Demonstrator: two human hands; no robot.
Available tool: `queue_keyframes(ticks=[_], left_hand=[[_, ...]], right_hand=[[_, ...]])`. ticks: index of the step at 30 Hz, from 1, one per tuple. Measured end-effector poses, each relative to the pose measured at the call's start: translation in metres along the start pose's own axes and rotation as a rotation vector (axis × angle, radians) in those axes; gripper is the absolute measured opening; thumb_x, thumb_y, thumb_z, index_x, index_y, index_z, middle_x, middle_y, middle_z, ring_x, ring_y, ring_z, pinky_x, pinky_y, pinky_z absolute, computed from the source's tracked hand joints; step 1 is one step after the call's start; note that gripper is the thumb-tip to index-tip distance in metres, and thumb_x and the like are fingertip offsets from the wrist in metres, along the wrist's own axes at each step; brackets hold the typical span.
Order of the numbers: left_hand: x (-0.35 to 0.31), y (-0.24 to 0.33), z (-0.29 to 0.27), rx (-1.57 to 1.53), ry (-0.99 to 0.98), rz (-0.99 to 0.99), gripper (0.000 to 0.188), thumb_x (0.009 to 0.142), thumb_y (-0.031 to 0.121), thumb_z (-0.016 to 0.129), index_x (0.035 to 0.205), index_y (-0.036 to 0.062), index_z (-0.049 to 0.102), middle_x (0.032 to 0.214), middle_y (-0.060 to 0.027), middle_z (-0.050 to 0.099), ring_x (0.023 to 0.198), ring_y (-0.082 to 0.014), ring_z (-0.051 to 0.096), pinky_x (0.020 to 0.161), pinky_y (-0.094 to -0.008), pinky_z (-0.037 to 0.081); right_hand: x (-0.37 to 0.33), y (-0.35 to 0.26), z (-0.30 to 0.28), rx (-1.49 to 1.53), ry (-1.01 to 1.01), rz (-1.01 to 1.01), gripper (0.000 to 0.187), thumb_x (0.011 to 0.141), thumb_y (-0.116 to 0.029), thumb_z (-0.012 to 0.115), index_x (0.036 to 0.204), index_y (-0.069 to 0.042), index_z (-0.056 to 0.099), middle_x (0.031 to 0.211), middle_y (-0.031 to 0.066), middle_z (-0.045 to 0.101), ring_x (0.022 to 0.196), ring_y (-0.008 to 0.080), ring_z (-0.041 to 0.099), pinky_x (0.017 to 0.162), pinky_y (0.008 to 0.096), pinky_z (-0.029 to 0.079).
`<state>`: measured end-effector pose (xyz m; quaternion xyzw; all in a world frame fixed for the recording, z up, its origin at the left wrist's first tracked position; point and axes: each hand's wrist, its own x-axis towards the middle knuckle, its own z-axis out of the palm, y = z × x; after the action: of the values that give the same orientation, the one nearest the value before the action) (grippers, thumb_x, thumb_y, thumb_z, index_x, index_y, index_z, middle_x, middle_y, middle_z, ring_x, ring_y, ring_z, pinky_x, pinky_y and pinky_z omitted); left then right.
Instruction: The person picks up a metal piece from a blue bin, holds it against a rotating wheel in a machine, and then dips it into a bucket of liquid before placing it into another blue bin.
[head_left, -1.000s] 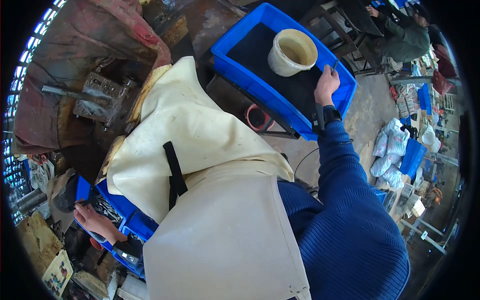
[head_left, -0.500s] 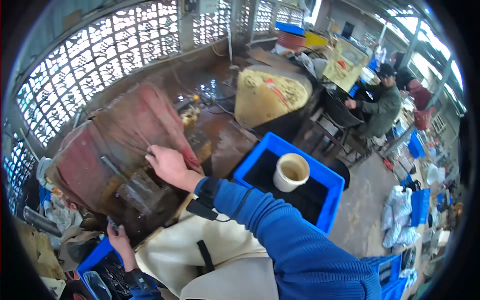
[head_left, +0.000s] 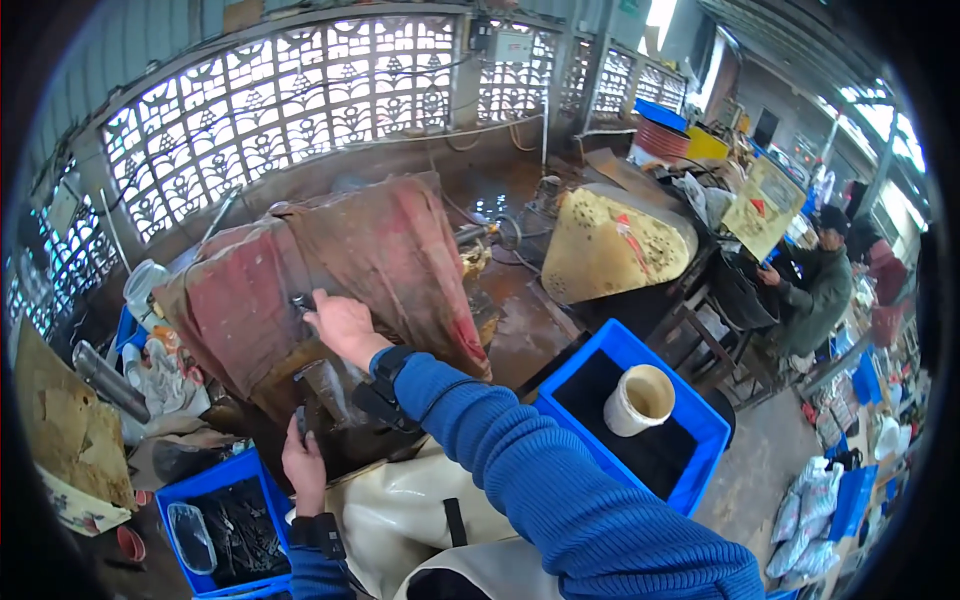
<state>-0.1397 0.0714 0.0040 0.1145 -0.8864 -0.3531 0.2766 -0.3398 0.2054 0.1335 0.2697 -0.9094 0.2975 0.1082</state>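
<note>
A stained red cloth point(head_left: 370, 250) drapes over a bulky form in front of me. Against its lower part, my right hand point(head_left: 345, 328) is closed, pinching a small dark metal piece point(head_left: 301, 301) between thumb and fingers. Lower and to the left, my left hand point(head_left: 304, 465) is closed round a small dark piece point(head_left: 301, 422) that sticks up past the fingertips; its kind is unclear. Between the hands, under the cloth's edge, lies a wet, dirty block with a flat bar point(head_left: 330, 392).
At lower left a blue crate point(head_left: 262, 470) holds many dark metal pieces and a clear plastic tub point(head_left: 190, 538). A cream bucket point(head_left: 640, 400) stands in a blue bin point(head_left: 705, 455) at right. Beyond, a yellowish guard point(head_left: 610, 245) and a seated co-worker point(head_left: 822, 290).
My view has swung left, so the scene sits further right. A small dark metal piece now shows in my right fingertips. My left hand has risen nearer the wet block.
</note>
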Motion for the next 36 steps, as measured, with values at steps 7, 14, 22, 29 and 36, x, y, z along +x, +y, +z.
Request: queue_keyframes(ticks=[7, 14, 22, 29, 36], left_hand=[[0.000, -0.015, 0.003, 0.098, 0.046, -0.040, 0.051, 0.078, -0.004, 0.058, 0.129, -0.0015, 0.054, 0.102, -0.0230, 0.061, 0.092, -0.0406, 0.060, 0.082, -0.0439, 0.049], [-0.002, -0.024, 0.004, 0.094, 0.070, 0.010, 0.038, 0.087, 0.002, 0.054, 0.125, -0.0029, 0.056, 0.098, -0.0248, 0.062, 0.089, -0.0419, 0.060, 0.078, -0.0459, 0.049], [-0.002, 0.003, -0.010, 0.058, -0.006, -0.169, 0.035, 0.091, 0.008, 0.058, 0.126, 0.0122, 0.061, 0.089, -0.0213, 0.066, 0.079, -0.0383, 0.063, 0.070, -0.0445, 0.051], [-0.005, 0.010, -0.018, -0.028, 0.066, -0.043, 0.059, 0.084, -0.012, 0.049, 0.136, 0.0150, 0.054, 0.088, -0.0152, 0.058, 0.078, -0.0305, 0.059, 0.072, -0.0385, 0.050], [-0.007, -0.001, -0.006, 0.040, 0.018, 0.049, 0.049, 0.075, -0.009, 0.052, 0.115, 0.0150, 0.066, 0.095, -0.0158, 0.058, 0.089, -0.0373, 0.060, 0.076, -0.0428, 0.051]], right_hand=[[0.013, -0.004, 0.010, -0.078, -0.020, -0.037, 0.034, 0.091, -0.036, 0.059, 0.100, -0.003, 0.053, 0.082, 0.0211, 0.068, 0.078, 0.0405, 0.067, 0.068, 0.0517, 0.052], [0.030, -0.020, 0.022, -0.053, 0.007, -0.027, 0.035, 0.093, -0.034, 0.058, 0.101, -0.002, 0.050, 0.082, 0.0223, 0.067, 0.078, 0.0419, 0.066, 0.068, 0.0527, 0.051], [0.035, -0.023, 0.026, -0.123, -0.040, 0.007, 0.033, 0.093, -0.032, 0.056, 0.101, -0.001, 0.049, 0.083, 0.0222, 0.068, 0.079, 0.0426, 0.066, 0.070, 0.0526, 0.051], [0.037, -0.028, 0.029, -0.130, -0.057, 0.028, 0.033, 0.093, -0.031, 0.057, 0.104, -0.001, 0.051, 0.087, 0.0220, 0.068, 0.084, 0.0425, 0.066, 0.073, 0.0514, 0.051], [0.011, -0.019, 0.000, -0.082, 0.009, -0.015, 0.032, 0.092, -0.033, 0.059, 0.099, -0.002, 0.054, 0.086, 0.0233, 0.066, 0.086, 0.0421, 0.064, 0.074, 0.0524, 0.050]])
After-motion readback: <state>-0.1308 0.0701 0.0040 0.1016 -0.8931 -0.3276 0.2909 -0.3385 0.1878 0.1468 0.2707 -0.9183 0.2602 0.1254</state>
